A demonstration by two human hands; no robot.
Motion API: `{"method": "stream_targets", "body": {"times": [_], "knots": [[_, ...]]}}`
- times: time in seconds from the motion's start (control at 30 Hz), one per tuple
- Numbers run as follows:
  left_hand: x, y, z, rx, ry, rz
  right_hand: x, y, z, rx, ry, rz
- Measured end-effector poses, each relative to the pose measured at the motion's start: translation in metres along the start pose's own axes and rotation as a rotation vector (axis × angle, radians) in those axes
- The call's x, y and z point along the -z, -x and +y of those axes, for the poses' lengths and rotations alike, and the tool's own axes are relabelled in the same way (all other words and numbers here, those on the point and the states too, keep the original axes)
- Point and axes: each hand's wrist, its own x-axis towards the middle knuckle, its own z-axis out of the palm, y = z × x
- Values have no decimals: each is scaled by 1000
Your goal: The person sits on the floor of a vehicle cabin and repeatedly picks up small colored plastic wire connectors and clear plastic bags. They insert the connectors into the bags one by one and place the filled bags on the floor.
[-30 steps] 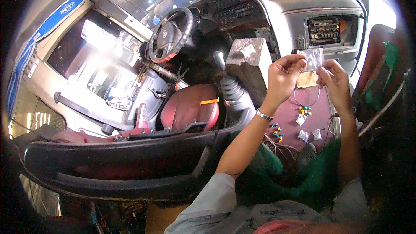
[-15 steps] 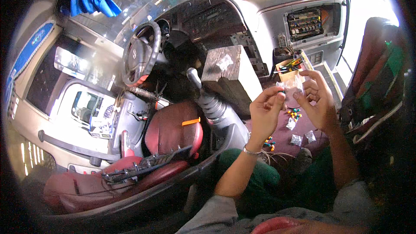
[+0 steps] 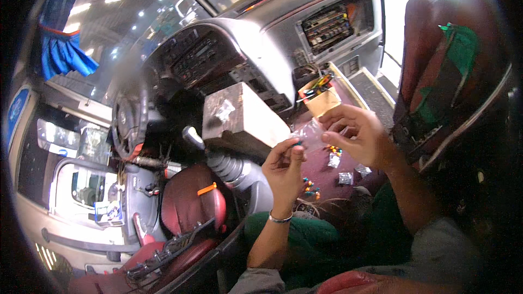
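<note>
Both hands are raised in front of me over the red floor. Between thumb and finger of my left hand [image 3: 285,173] is a small dark green piece [image 3: 297,143], too small to make out its exact kind. My right hand [image 3: 359,135] pinches a small clear plastic bag [image 3: 310,133], whose other side reaches close to the left fingertips. Whether the left fingers also touch the bag is unclear. On the floor below lie small yellow, orange and green pieces [image 3: 311,189] and several clear bags, one of them a crinkled plastic bag [image 3: 346,178].
A wooden block [image 3: 253,122] with another plastic bag [image 3: 224,110] on top stands ahead. Beyond my hands is an open box [image 3: 321,104] of tools. The gear lever [image 3: 193,137], driver's seat [image 3: 192,198] and steering wheel [image 3: 129,122] are leftward; an open fuse panel [image 3: 329,30] is ahead.
My view has swung to the right, so the cab's contents sit further left. Both hands stay close together, still pinching the green piece and the bag.
</note>
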Motion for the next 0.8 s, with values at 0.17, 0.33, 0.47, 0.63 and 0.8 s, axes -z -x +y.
{"method": "stream_targets", "body": {"times": [0.17,0.33,0.47,0.63,0.8], "knots": [[1,4,-1,-9,-76,-16,4,2,13,-5,47,-39],[4,8,-2,-6,-57,-33,-8,3,1,-15,109,8],[-2,6,9,-19,-122,-67,2,0,59,39,158,4],[8,1,6,-65,-136,-85,-9,-7,36,105,138,-25],[-3,-2,1,11,-123,-166,5,-6,54,46,66,-111]]}}
